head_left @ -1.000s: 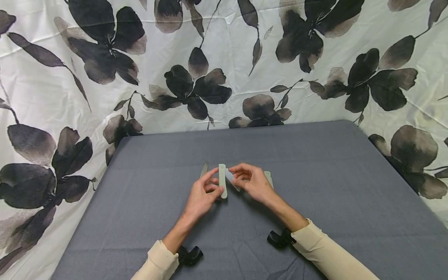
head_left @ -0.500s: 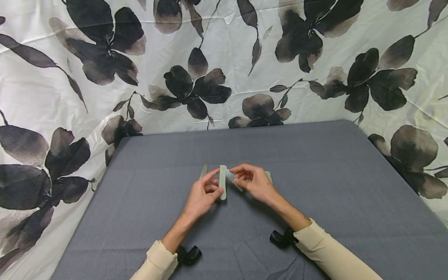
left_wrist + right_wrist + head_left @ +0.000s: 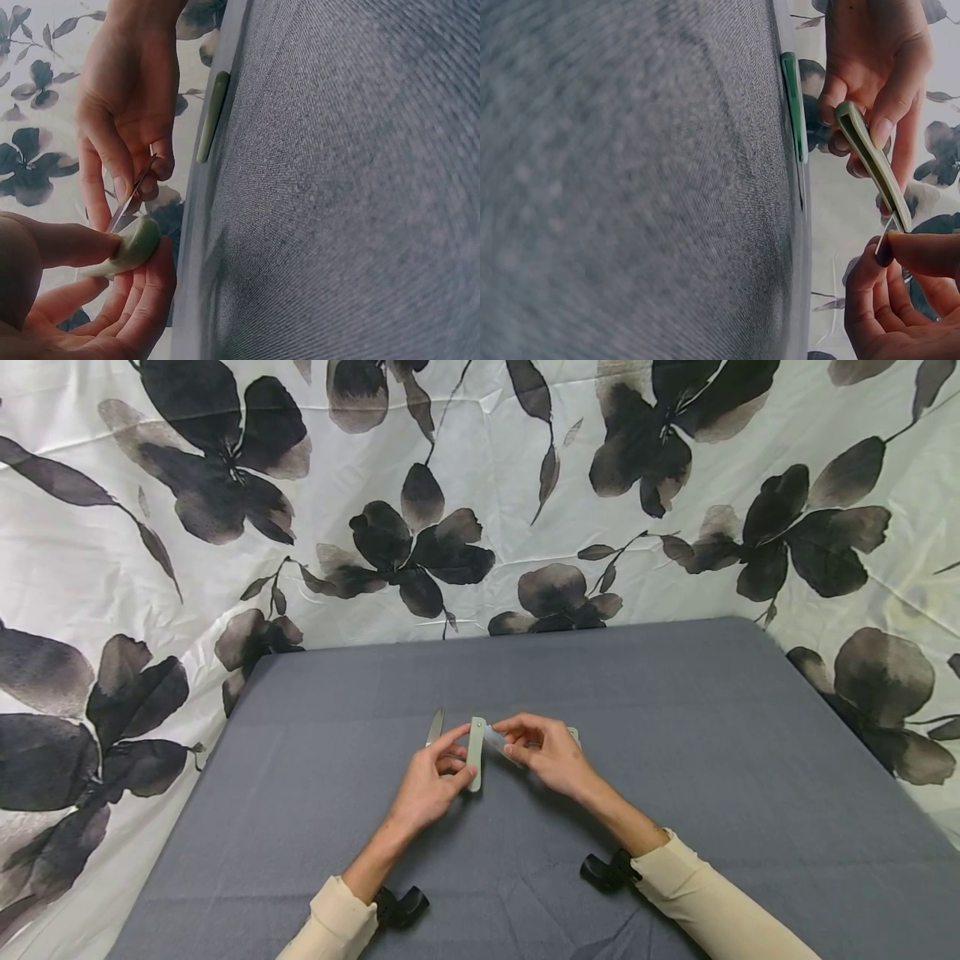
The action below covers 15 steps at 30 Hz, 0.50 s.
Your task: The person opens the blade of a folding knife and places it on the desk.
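Observation:
A folding knife with a pale green handle (image 3: 476, 756) is held above the table between both hands, its blade (image 3: 496, 741) standing partly out at an angle. My left hand (image 3: 426, 785) pinches the handle between thumb and fingers. In the right wrist view the long slot along the handle (image 3: 874, 166) shows. My right hand (image 3: 558, 758) pinches the blade, with thumb and fingertips on its flat sides. Much of the blade is hidden behind these fingers; a thin strip of the blade (image 3: 122, 214) shows in the left wrist view.
Behind my left hand lies another knife, its blade (image 3: 436, 727) pointing away and its green handle (image 3: 792, 101) visible in the right wrist view. A further pale green handle (image 3: 214, 116) lies beyond my right hand. Grey cloth covers the table (image 3: 675, 693); a floral curtain hangs behind.
The handle has shifted slightly toward me, its near end swinging a little left, so the angle between handle and blade is slightly wider. Both hands keep their grip.

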Each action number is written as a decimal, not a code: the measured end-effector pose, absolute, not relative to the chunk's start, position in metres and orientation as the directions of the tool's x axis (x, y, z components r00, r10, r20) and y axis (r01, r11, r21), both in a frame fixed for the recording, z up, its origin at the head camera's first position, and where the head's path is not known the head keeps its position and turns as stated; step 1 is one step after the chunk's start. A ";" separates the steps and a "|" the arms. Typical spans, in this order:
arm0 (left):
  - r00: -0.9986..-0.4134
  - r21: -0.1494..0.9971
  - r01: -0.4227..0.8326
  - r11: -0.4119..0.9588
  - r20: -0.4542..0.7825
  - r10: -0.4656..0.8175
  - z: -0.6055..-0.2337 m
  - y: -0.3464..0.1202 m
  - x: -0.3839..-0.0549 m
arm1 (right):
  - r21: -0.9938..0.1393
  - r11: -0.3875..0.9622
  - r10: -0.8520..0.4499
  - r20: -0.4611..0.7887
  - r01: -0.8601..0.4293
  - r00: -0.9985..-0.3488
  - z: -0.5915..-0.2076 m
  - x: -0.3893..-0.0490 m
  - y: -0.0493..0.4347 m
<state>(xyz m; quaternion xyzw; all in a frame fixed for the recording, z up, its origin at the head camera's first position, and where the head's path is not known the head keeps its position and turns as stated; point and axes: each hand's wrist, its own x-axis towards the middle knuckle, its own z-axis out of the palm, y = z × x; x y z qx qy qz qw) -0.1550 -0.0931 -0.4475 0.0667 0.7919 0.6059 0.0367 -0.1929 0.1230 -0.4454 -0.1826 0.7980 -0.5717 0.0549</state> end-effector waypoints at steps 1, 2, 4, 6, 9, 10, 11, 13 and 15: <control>-0.988 0.965 0.060 0.255 0.020 0.154 -0.447 -0.093 -0.155 | -0.931 0.282 -0.354 0.122 -0.231 -0.927 -0.445 -0.193 0.123; -0.987 0.965 0.058 0.254 0.017 0.158 -0.446 -0.093 -0.155 | -0.930 0.285 -0.354 0.123 -0.233 -0.927 -0.445 -0.193 0.123; -0.987 0.964 0.057 0.260 0.014 0.163 -0.446 -0.094 -0.156 | -0.929 0.289 -0.355 0.122 -0.233 -0.927 -0.445 -0.193 0.124; -0.986 0.963 0.057 0.264 0.013 0.166 -0.446 -0.094 -0.156 | -0.928 0.291 -0.355 0.121 -0.233 -0.927 -0.444 -0.194 0.124; -0.986 0.961 0.059 0.270 0.015 0.165 -0.446 -0.095 -0.156 | -0.927 0.292 -0.360 0.122 -0.236 -0.925 -0.443 -0.193 0.125; -0.986 0.961 0.060 0.270 0.015 0.164 -0.446 -0.095 -0.156 | -0.926 0.293 -0.361 0.122 -0.236 -0.925 -0.444 -0.194 0.125; -0.986 0.962 0.059 0.268 0.015 0.163 -0.447 -0.095 -0.156 | -0.926 0.294 -0.363 0.122 -0.238 -0.924 -0.444 -0.194 0.125; -0.987 0.963 0.058 0.265 0.016 0.161 -0.447 -0.095 -0.156 | -0.923 0.297 -0.365 0.126 -0.244 -0.922 -0.444 -0.195 0.125; -0.987 0.964 0.058 0.261 0.016 0.160 -0.448 -0.096 -0.157 | -0.921 0.300 -0.367 0.130 -0.249 -0.921 -0.444 -0.195 0.125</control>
